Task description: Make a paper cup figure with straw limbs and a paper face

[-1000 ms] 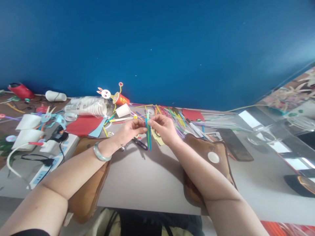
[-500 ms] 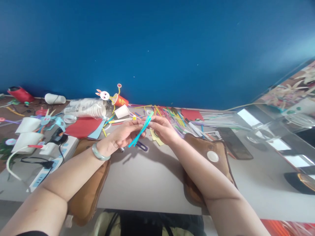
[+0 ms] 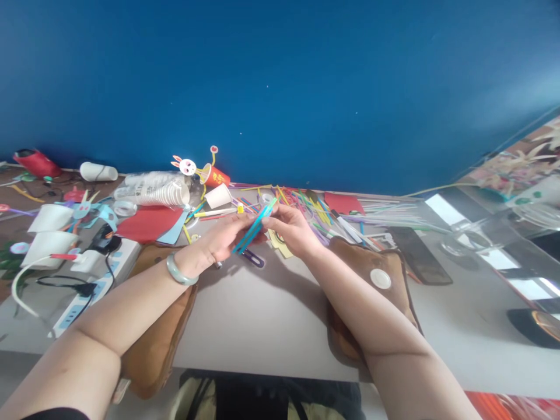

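Note:
Between my two hands, above the table, slants a small bundle of blue straws (image 3: 254,228), its lower ends pointing left and its greenish upper end to the right. My left hand (image 3: 230,233), below a pale green bangle (image 3: 180,272), is closed at the lower part of the bundle; some of its fingers are hidden behind the straws. My right hand (image 3: 291,228) pinches the upper part between thumb and fingers. Just below the straws lies a dark purple looped object (image 3: 254,258), its kind unclear. Pale yellow paper pieces (image 3: 280,244) lie beneath my right hand.
Loose coloured straws (image 3: 315,213) spread along the blue wall (image 3: 280,87). At left are stacked paper cups (image 3: 164,192), red paper (image 3: 149,224) and a power strip (image 3: 98,286) with cables. Brown cushions (image 3: 376,286) lie under both forearms. A red cup with a rabbit face (image 3: 215,176) stands behind.
The blue straws have tilted slightly and their two lower ends now show apart. My right thumb has shifted a little along them. Both hands stay on the straws.

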